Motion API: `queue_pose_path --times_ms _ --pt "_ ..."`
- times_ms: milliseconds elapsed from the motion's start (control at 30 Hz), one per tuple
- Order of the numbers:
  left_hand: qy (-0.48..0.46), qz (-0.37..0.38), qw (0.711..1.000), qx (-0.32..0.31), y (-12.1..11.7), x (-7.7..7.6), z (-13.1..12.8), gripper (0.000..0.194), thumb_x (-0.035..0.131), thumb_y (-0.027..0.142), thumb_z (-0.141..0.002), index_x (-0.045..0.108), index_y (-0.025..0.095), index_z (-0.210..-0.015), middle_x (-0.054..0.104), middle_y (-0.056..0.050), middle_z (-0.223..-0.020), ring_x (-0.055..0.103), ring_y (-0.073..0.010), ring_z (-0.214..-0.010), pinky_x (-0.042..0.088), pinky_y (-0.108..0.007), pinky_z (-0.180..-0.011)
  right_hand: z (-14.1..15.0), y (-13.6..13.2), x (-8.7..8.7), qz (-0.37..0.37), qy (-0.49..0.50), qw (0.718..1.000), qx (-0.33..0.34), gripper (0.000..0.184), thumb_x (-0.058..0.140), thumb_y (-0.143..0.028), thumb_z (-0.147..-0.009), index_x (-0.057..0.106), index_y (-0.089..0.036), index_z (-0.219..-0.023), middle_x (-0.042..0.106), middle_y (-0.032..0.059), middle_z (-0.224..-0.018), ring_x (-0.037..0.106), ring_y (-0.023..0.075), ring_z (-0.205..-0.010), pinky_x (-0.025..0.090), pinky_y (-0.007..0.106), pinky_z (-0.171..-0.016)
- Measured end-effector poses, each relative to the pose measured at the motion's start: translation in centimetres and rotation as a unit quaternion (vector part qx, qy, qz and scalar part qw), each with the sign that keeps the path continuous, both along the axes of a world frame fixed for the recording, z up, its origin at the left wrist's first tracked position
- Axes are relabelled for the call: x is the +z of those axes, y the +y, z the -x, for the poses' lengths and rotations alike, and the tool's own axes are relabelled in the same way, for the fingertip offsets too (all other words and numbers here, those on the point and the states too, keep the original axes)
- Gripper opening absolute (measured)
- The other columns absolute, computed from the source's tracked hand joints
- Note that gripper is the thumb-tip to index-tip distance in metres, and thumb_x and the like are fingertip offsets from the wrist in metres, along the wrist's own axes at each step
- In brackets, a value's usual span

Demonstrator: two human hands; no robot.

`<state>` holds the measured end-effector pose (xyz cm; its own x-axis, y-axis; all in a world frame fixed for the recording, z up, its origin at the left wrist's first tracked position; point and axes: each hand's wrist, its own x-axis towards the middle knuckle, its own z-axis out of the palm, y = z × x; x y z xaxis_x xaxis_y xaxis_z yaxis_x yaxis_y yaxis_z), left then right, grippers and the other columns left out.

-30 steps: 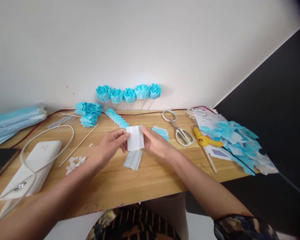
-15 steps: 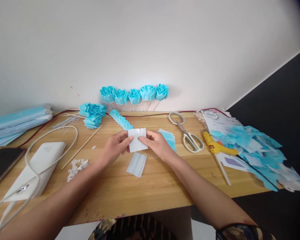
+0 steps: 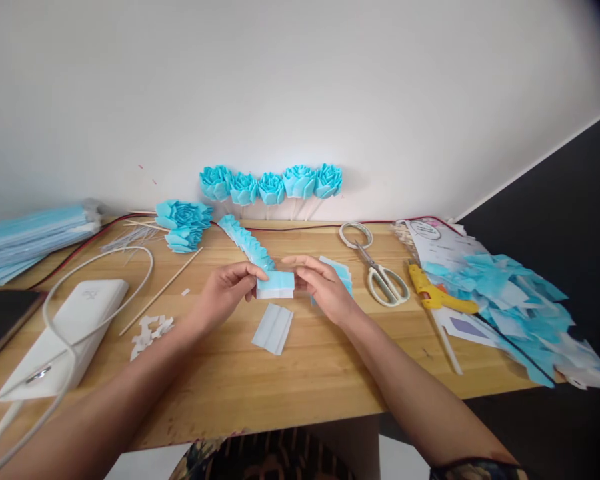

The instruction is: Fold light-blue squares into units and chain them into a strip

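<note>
A small piece of blue-and-white fabric (image 3: pixel 275 285), like face mask material, is folded over with its blue side up. My left hand (image 3: pixel 227 290) pinches it at the left edge. At the right edge, the fingers of my right hand (image 3: pixel 327 287) close on it, the index finger stretched above. Just below lies a whitish pleated piece (image 3: pixel 273 329) on the table. Behind the hands runs an overlapping row of folded blue petals (image 3: pixel 245 241). More blue cut pieces (image 3: pixel 339 272) lie partly hidden behind my right hand.
Blue fabric roses (image 3: pixel 271 188) lean on the wall, others (image 3: pixel 184 223) lie left. Scissors (image 3: pixel 386 283), a tape roll (image 3: pixel 356 235), a yellow glue gun (image 3: pixel 437 293) and blue scraps (image 3: pixel 510 300) are right. Left are a white power bank (image 3: pixel 75 333), phone (image 3: pixel 10 323) and stick (image 3: pixel 163 291).
The piece in my hands showed its white side flat; now it is folded over with blue showing. My right thumb has left its front, and my right fingers have shifted to the edge.
</note>
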<state>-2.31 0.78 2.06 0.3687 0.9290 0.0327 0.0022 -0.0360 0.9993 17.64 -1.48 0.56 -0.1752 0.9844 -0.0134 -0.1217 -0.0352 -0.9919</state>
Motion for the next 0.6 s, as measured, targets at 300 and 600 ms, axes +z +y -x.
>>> queue_pose_path --times_ms 300,600 --pt "0.044 -0.117 0.992 -0.034 -0.69 -0.25 -0.1 0.016 0.055 0.021 -0.08 0.071 0.018 -0.078 0.064 -0.003 -0.072 0.053 -0.014 -0.064 0.042 -0.026 -0.062 0.18 -0.19 0.25 -0.032 -0.159 0.987 0.018 0.024 0.062 -0.04 -0.08 0.071 -0.018 -0.084 0.066 0.0015 -0.078 0.057 0.0154 -0.073 0.042 0.028 -0.068" --pt "0.133 -0.074 0.987 -0.053 -0.42 -0.38 -0.22 0.035 0.055 0.045 -0.083 0.066 0.014 -0.096 0.057 0.0 -0.069 0.047 -0.0117 -0.061 0.035 -0.023 -0.056 0.72 -0.5 0.08 -0.078 -0.203 0.976 -0.009 0.019 0.061 -0.035 -0.081 0.068 -0.017 -0.082 0.06 -0.0006 -0.069 0.048 0.0108 -0.061 0.037 0.024 -0.057"
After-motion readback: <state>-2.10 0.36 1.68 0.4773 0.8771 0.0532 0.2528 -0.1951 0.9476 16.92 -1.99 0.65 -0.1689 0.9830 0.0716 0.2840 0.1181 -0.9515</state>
